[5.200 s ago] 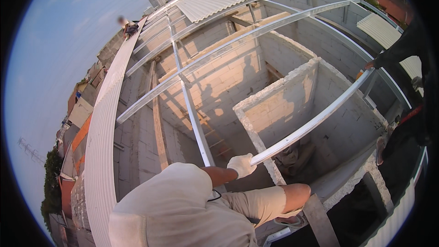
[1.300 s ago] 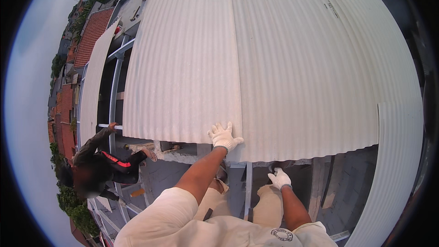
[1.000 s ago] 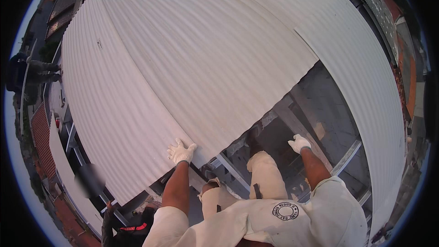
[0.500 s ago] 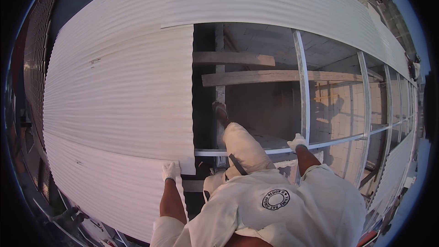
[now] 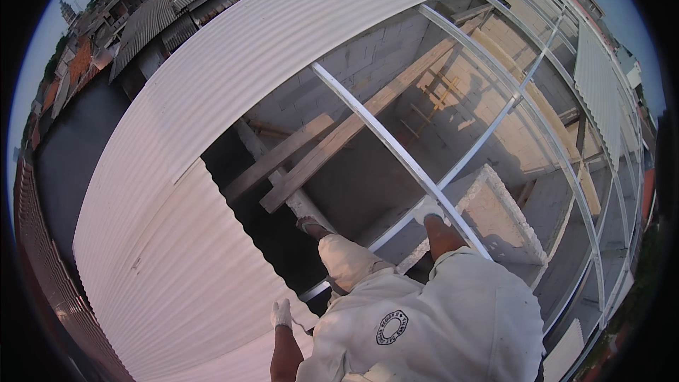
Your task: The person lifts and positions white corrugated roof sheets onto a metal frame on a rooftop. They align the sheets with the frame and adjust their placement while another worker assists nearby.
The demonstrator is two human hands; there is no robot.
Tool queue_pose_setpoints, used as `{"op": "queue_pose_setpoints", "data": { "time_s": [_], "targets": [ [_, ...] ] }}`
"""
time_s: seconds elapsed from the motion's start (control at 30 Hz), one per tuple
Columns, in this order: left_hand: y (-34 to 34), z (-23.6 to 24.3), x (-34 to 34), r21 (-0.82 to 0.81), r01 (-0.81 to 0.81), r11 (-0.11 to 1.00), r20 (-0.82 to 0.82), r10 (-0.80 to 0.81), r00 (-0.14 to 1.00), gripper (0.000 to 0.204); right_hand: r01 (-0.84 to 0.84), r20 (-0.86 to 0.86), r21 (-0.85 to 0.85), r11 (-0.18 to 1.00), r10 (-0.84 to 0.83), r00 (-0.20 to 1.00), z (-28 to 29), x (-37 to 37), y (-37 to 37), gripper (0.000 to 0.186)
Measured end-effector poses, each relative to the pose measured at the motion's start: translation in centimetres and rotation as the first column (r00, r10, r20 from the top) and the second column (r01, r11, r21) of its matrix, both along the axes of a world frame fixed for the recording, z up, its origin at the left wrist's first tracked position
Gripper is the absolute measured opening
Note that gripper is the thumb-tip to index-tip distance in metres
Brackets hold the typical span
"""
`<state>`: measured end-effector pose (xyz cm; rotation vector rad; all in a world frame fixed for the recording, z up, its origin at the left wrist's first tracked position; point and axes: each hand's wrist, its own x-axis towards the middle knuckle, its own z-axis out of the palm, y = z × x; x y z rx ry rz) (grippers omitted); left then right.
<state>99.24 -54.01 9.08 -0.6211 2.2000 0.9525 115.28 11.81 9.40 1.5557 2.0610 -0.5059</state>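
My left hand [image 5: 281, 313], in a white glove, lies with fingers stretched out on the white corrugated roofing sheet [image 5: 170, 269], close to its wavy edge. My right hand [image 5: 428, 209], gloved too, grips the silvery metal beam [image 5: 396, 147] where a cross beam [image 5: 467, 154] meets it. Its fingertips are partly hidden. My leg [image 5: 346, 258] reaches down through the open part of the frame, and the foot [image 5: 311, 226] stands on a narrow pale ledge [image 5: 305, 206].
Two wooden planks [image 5: 353, 127] span the gap beneath the frame. Pale block walls [image 5: 385, 49] and a rough-edged wall [image 5: 506, 219] stand below. More corrugated sheets [image 5: 283, 42] cover the far side. Neighbouring roofs [image 5: 141, 28] lie beyond at the left.
My view has turned toward the right, so the roof now appears tilted and neighbouring houses show. My left hand stays on the sheet near its edge; my right hand remains at the metal beam joint.
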Motion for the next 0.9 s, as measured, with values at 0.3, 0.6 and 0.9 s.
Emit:
{"op": "queue_pose_setpoints", "data": {
  "time_s": [0.3,0.6,0.9],
  "targets": [
    [-4.1,-1.3,0.5,-0.072,0.077,0.994,-0.011,-0.078,0.997,0.057,-0.005,-0.097,-0.021,1.0,0.003,0.995,0.6,0.8,-1.8,0.095],
    [2.6,-1.6,8.1,0.097,0.106,0.99,0.152,-0.12,0.981,0.048,-0.197,-0.226,-0.134,0.971,0.164,0.96,2.9,-3.8,-6.9,0.095],
    [3.2,-1.0,9.8,0.328,0.134,0.935,0.068,-0.165,0.984,0.034,-0.362,-0.24,-0.175,0.916,0.316,0.918,2.4,-1.5,-10.0,0.096]
  ]
}}
